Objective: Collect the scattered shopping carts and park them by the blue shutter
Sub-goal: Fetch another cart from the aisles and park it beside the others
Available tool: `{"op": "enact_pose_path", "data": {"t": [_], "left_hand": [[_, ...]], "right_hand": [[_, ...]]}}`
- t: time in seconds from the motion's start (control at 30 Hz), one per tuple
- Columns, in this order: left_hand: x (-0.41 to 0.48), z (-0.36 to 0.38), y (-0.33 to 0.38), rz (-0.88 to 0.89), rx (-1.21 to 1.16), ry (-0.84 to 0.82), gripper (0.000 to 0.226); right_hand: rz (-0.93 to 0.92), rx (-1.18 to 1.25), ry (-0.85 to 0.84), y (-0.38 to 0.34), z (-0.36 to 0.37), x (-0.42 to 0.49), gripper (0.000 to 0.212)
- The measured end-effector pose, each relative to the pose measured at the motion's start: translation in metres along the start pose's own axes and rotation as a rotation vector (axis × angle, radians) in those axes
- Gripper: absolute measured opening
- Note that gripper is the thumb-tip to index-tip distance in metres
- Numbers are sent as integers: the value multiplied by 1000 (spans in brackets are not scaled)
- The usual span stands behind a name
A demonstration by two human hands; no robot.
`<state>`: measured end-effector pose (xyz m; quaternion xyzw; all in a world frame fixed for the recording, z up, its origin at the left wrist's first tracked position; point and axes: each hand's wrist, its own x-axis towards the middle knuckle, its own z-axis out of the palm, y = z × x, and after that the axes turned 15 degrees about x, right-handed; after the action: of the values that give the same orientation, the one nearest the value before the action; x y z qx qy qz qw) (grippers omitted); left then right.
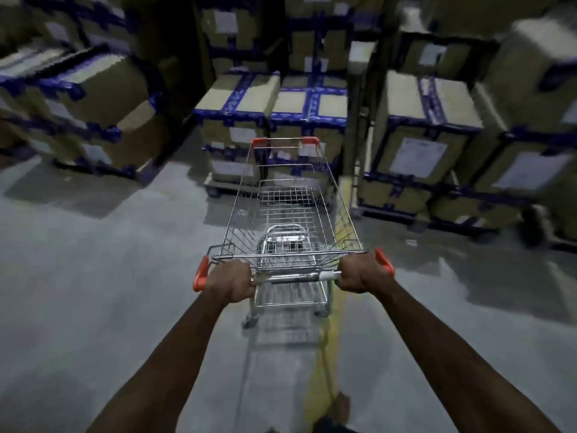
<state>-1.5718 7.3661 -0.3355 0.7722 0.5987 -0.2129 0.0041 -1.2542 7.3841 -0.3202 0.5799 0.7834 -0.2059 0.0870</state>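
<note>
1. Left hand (230,281) and right hand (359,275) clenched round handle bar (293,277) of shopping cart (290,214).
2. Beyond the grip: wire basket, nothing inside.
3. Further ahead: stacked cardboard boxes (271,120) bound with blue tape.

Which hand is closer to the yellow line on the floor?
Right. The right hand grips the cart handle almost above the yellow line; the left hand grips the handle's other end, farther left.

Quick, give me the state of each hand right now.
Left hand: closed on the cart handle, near its left end.
Right hand: closed on the same handle, near its right end.
</note>
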Motion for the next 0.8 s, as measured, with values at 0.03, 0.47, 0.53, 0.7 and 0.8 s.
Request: {"op": "enact_pose_path", "data": {"t": [0.03, 0.47, 0.53, 0.7, 0.8], "left_hand": [[11, -7, 11, 39, 13, 6, 28], [117, -107, 200, 531, 237, 171, 26], [129, -124, 238, 592, 261, 185, 21], [149, -156, 335, 727, 296, 250, 31], [161, -173, 389, 812, 295, 287, 31]], "right_hand": [[30, 16, 20, 14, 0, -8, 23], [546, 280, 160, 163, 21, -147, 24], [610, 299, 191, 188, 22, -168, 24], [767, 341, 227, 250, 34, -224, 28], [868, 380, 253, 281, 41, -252, 22]]}}
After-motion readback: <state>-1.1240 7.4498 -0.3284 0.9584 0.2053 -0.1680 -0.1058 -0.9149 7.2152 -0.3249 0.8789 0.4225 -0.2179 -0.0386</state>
